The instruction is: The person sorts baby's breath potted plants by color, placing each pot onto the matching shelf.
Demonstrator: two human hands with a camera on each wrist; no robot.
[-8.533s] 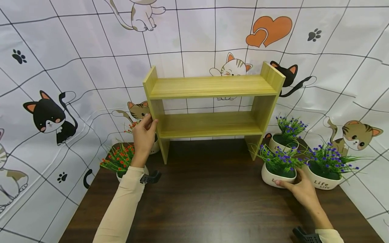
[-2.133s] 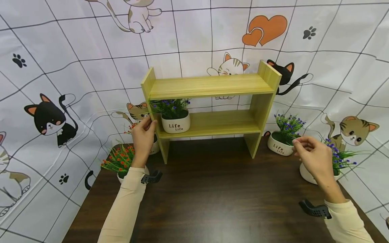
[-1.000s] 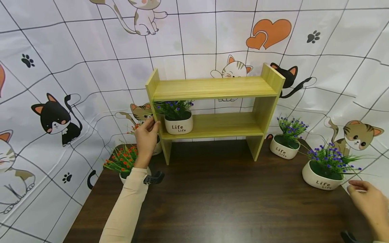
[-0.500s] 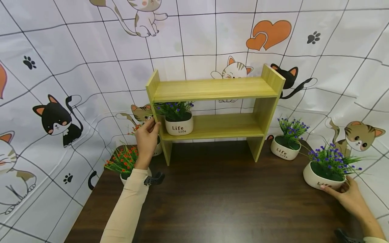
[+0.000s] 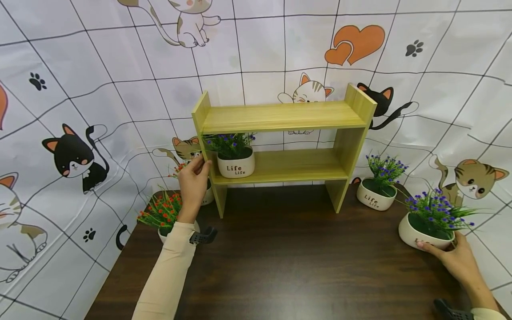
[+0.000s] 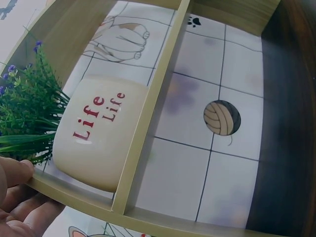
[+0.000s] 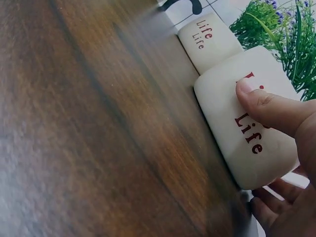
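Note:
At the shelf's left side panel, my left hand (image 5: 193, 184) pinches the edge of the small wooden shelf (image 5: 280, 116); the left wrist view shows its thumb (image 6: 17, 170) at the panel. On the middle board's left end stands a white pot with purple flowers (image 5: 236, 168), lettered "Life". Over at the far right of the table, my right hand (image 5: 460, 262) holds another potted purple-flowered plant (image 5: 424, 235). Its thumb (image 7: 266, 106) lies across the pot's lettered front, while its other fingers are partly hidden behind the pot. That pot appears to stand on the table.
A further purple-flowered pot (image 5: 376, 201) stands behind, right of the shelf. Left of the shelf are two red-flowered plants (image 5: 162, 213), partly covered by my left arm. The dark wooden table (image 5: 288, 258) meets a cat-patterned wall sheet (image 5: 260, 49).
One purple-flowered pot went from the right group onto the shelf's middle board. My right hand then moved right and took hold of the front right pot. My left hand stayed on the shelf.

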